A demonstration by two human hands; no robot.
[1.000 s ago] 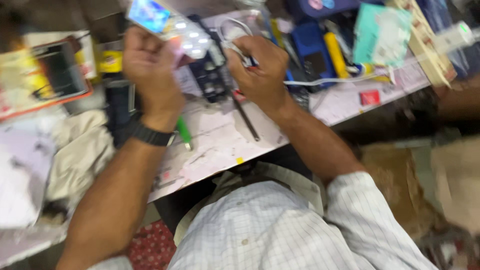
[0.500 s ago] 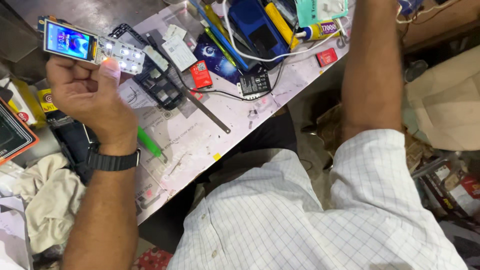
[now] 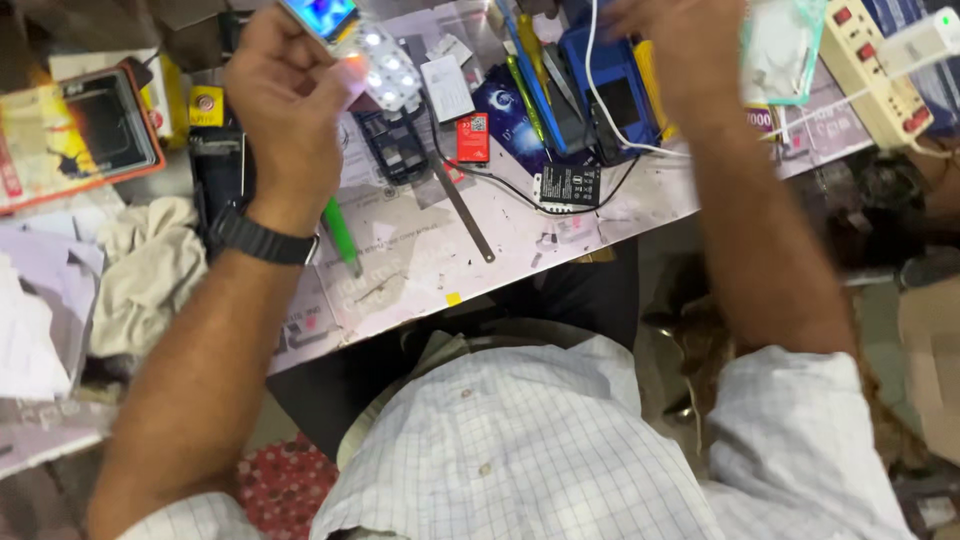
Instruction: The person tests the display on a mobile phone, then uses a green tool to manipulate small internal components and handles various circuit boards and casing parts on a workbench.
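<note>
Cluttered and pale, the worktop [image 3: 560,235] carries many small repair things, and the person sits close against its edge. The left hand [image 3: 285,105] is raised over it and pinches a small keypad phone [image 3: 350,40]; its screen is lit blue and its keys glow white. The fingers are closed around the body of the phone. The right hand [image 3: 670,45] reaches far forward near a blue box-shaped device [image 3: 610,95] and a white cable [image 3: 600,90]; it is blurred, so I cannot tell if it is spread or pinching something.

As I judge it, the phone already works with power, so testing seems in hand, but it is not closed up. An opened phone frame [image 3: 395,150], a loose black battery [image 3: 567,186] and a red small card [image 3: 472,138] lie on the worktop just beside each other, not fitted anywhere.

Around them are a metal ruler-like strip [image 3: 462,208], a green pen [image 3: 342,235] near the left wrist with its black watch [image 3: 262,238], a crumpled cloth [image 3: 150,270] and a white power strip [image 3: 880,70]. The cables cross the middle and could catch the reaching arm.
</note>
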